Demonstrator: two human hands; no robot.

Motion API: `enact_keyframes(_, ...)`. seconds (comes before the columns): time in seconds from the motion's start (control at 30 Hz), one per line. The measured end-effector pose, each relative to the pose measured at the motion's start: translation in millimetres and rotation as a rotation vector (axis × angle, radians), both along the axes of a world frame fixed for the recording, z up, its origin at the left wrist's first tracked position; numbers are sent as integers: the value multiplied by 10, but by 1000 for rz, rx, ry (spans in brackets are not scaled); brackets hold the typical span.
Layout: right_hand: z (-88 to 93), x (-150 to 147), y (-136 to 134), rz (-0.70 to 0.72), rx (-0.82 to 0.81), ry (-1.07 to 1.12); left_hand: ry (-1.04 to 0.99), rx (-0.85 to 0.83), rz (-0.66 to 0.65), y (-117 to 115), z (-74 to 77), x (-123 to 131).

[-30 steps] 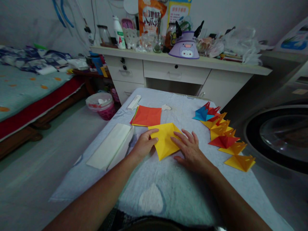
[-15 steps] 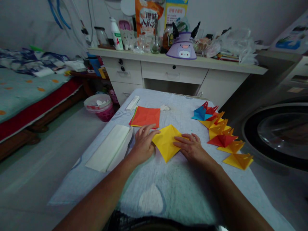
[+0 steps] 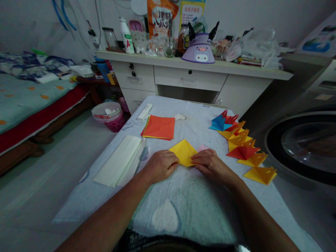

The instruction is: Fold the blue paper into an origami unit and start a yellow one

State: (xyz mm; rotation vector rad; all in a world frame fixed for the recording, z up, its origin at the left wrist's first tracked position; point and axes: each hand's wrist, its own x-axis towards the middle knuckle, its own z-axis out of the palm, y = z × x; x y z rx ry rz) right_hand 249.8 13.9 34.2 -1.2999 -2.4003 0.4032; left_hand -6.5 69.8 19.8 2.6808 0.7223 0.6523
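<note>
A yellow sheet of origami paper (image 3: 184, 152) lies low over the cloth-covered table, between my two hands. My left hand (image 3: 163, 164) pinches its left side, fingers curled. On the other side my right hand (image 3: 211, 163) grips the right edge between thumb and fingers. Behind the left hand rests a stack of square paper (image 3: 159, 127), orange on top. A row of folded paper pieces in yellow, red and blue runs down the right side, with a red folded piece (image 3: 243, 152) and a yellow one (image 3: 261, 174) nearest. A bit of pink (image 3: 203, 148) shows behind the right hand.
Left of my hands lies a pale tissue pack (image 3: 119, 161). A small white box (image 3: 145, 112) sits at the table's far left. Beyond are a white cabinet (image 3: 189, 78) and, at right, a washing machine (image 3: 309, 140). A pink bin (image 3: 110, 117) stands on the floor.
Both hands have gone from lying spread on the yellow paper to pinching its sides nearer to me. Less of its lower part shows now. The stack and folded pieces stay put.
</note>
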Motion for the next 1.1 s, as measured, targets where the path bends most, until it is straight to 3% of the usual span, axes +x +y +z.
enact_keyframes(0.17,81,-62,0,8,-142,69,-27,-99,27,-49,50,-2)
enact_keyframes(0.37,88,-115,-12,-199,-275,134,-15,-269,208,-41,30,29)
enact_keyframes(0.53,16,-137,5,-359,-291,179,-52,-383,301,-42,28,81)
enact_keyframes(0.73,-74,-171,46,-462,-237,251,-72,-381,321,-15,-11,112)
enact_keyframes(0.87,-110,-144,51,-465,-258,288,-85,-360,326,10,-41,118)
enact_keyframes(1.1,-102,-171,18,-341,-331,407,-50,-361,324,3,-10,118)
